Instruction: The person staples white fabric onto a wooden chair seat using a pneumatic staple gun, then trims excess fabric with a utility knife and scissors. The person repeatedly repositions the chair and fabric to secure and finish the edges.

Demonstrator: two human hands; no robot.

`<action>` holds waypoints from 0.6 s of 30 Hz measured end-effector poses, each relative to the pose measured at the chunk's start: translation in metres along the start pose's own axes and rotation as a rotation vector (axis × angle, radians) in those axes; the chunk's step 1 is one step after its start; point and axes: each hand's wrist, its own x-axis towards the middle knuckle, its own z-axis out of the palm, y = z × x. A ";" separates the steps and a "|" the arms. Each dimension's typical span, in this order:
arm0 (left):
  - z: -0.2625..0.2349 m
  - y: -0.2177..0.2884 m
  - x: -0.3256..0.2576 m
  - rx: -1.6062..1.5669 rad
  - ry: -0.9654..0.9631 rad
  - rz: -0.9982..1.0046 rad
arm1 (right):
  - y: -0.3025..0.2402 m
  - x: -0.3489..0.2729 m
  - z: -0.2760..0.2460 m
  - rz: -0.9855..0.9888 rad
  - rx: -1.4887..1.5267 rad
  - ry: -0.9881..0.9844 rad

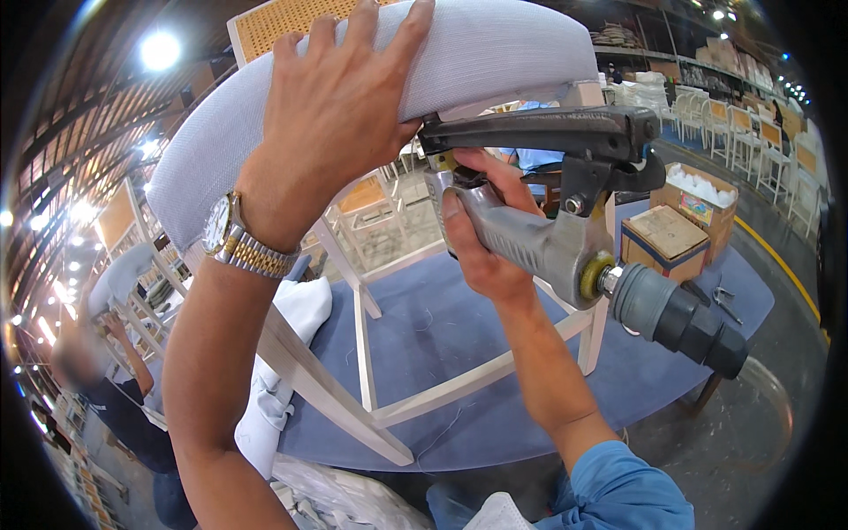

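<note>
A pale wooden chair with a padded seat point(503, 49) in light grey fabric stands in front of me. My left hand point(340, 97) lies on that seat, fingers spread over its upper face and the thumb near the lower edge. On the left wrist is a metal watch point(231, 234). My right hand point(490, 238) is wrapped round the grip of an air staple gun point(530, 231). Its nose meets the underside edge of the seat, close to my left thumb; the exact contact point is hidden. A clear air hose point(777, 397) trails from its rear fitting.
The chair stands on a blue-covered table point(477, 309). Cardboard boxes point(664, 240) and a pair of pliers point(726, 303) sit at its right. White fabric point(300, 309) drapes at the left. A co-worker point(115, 397) works beside another chair at far left. Several chairs point(733, 128) line the back right.
</note>
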 end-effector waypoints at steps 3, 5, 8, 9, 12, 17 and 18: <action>-0.002 0.002 0.006 -0.003 0.001 -0.010 | 0.002 0.001 -0.004 -0.011 -0.023 -0.048; -0.003 0.004 0.005 -0.003 -0.018 -0.020 | 0.007 -0.003 -0.010 -0.013 -0.119 -0.212; 0.000 0.003 0.002 0.054 -0.043 -0.020 | 0.012 -0.006 -0.013 0.652 0.673 -0.171; 0.001 0.003 0.001 0.055 -0.037 -0.014 | 0.013 -0.005 -0.010 0.975 1.105 -0.064; 0.000 0.006 0.001 0.058 -0.012 0.020 | 0.017 0.001 -0.006 1.592 1.945 0.218; -0.006 0.013 -0.026 0.283 0.024 0.132 | 0.029 -0.051 -0.028 1.981 2.320 0.411; -0.006 0.013 -0.043 0.055 -0.053 0.135 | 0.041 -0.084 -0.034 2.127 2.462 0.490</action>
